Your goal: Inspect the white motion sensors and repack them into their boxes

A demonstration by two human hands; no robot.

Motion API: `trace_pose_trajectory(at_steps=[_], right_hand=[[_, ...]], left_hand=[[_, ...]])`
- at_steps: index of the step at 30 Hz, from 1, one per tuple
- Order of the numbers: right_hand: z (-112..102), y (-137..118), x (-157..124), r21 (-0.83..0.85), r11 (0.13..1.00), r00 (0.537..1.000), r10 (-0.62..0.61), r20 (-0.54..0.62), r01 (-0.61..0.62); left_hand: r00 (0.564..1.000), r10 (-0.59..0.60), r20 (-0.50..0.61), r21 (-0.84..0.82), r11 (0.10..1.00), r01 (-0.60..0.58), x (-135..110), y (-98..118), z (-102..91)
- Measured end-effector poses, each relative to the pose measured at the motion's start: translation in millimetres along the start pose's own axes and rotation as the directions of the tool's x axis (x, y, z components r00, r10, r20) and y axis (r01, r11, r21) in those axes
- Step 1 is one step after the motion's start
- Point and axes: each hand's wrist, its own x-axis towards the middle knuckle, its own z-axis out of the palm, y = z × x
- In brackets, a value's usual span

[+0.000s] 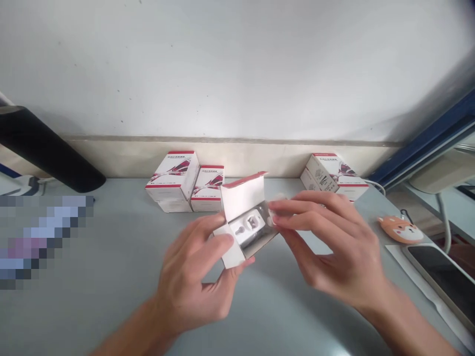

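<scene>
My left hand [198, 269] grips a small white carton [243, 198] with a red edge, tilted above the table, its lid flap raised. Inside the carton lies a white device [248, 225] with a round part and a keyhole-shaped mark on its face. At the carton's right end, the fingertips of my right hand [326, 242] are pinched on a small whitish, partly see-through piece [273, 213]. Its kind is unclear, and the fingers cover most of it.
White-and-red cartons stand stacked at the back left [178, 170] and back right [345, 170] by the wall. A black cylinder [52, 148] leans in at left. On the right lie an orange animal-faced pouch [401, 229] and a phone [441, 277]. The table [122, 257] is grey.
</scene>
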Motion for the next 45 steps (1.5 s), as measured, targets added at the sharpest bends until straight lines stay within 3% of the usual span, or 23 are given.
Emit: trace_pose_trajectory(at_steps=[3, 10, 15, 17, 19, 25, 31, 39, 45], right_hand=[[0.7, -2.9, 2.0, 0.056, 0.997, 0.999, 0.042, 0.028, -0.044], [-0.3, -1.5, 1.4, 0.105, 0.988, 0.984, 0.100, 0.147, -0.116], [7.0, -2.6, -4.2, 0.280, 0.944, 0.985, 0.170, 0.041, -0.175], [10.7, -4.0, -5.4, 0.377, 0.896, 0.970, 0.243, 0.023, -0.234], [13.4, -4.8, -5.7, 0.431, 0.860, 0.961, 0.261, 0.088, -0.274], [14.8, -3.0, -5.4, 0.445, 0.843, 0.950, 0.231, 0.209, -0.303], [9.4, -5.9, -2.3, 0.568, 0.707, 0.906, 0.306, 0.291, -0.422], [9.1, -5.3, 0.3, 0.634, 0.679, 0.929, 0.275, 0.246, -0.369], [20.4, -9.0, -5.4, 0.664, 0.653, 0.912, 0.393, 0.115, -0.365]], left_hand=[[0.999, 0.034, -0.033, -0.005, 0.999, -0.034, -0.5, 0.8, -0.1], [0.997, -0.017, -0.076, -0.132, 0.991, 0.007, 5.9, 4.7, 0.0], [0.969, -0.148, -0.196, -0.239, 0.966, 0.099, 10.2, 12.1, 2.1], [0.963, -0.223, -0.153, -0.320, 0.933, 0.165, 10.3, 14.1, 2.3], [0.963, -0.258, -0.079, -0.390, 0.897, 0.209, 9.3, 13.4, 2.0], [0.985, -0.167, 0.052, -0.273, 0.946, 0.175, 5.4, 4.8, -1.7], [0.990, -0.094, 0.108, -0.257, 0.959, 0.119, 6.0, 1.2, -3.9], [0.993, -0.038, 0.115, -0.323, 0.944, 0.073, -1.9, -8.5, 1.5], [0.991, -0.038, 0.129, -0.330, 0.941, 0.079, -1.5, -9.9, 2.8]])
